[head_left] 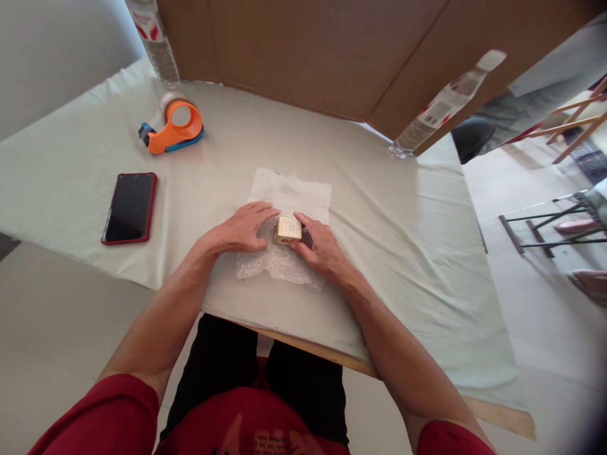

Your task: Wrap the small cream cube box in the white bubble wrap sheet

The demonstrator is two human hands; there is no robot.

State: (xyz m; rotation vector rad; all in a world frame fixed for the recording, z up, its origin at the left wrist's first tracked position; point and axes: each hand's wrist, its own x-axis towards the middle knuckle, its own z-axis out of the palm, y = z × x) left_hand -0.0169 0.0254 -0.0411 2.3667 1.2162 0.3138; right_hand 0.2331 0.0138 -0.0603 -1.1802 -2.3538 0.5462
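Note:
A small gold-and-white printed box (288, 230) sits on a piece of bubble wrap (279, 270) in front of me. One flap of the wrap, looking like white sheet (303, 191), lies spread out behind the box. My right hand (320, 243) holds the box from its right side, thumb at the near corner and index finger at the far one. On the other side, my left hand (244, 229) rests on the wrap with thumb and fingers apart, a small gap from the box.
An orange tape dispenser (177, 129) and a red-cased phone (129, 208) lie to the left on the cloth-covered table (393, 253). Water bottles stand at the back left (159, 47) and back right (446, 104), by a tall cardboard panel (303, 57). Another person's leg (493, 120) shows beyond.

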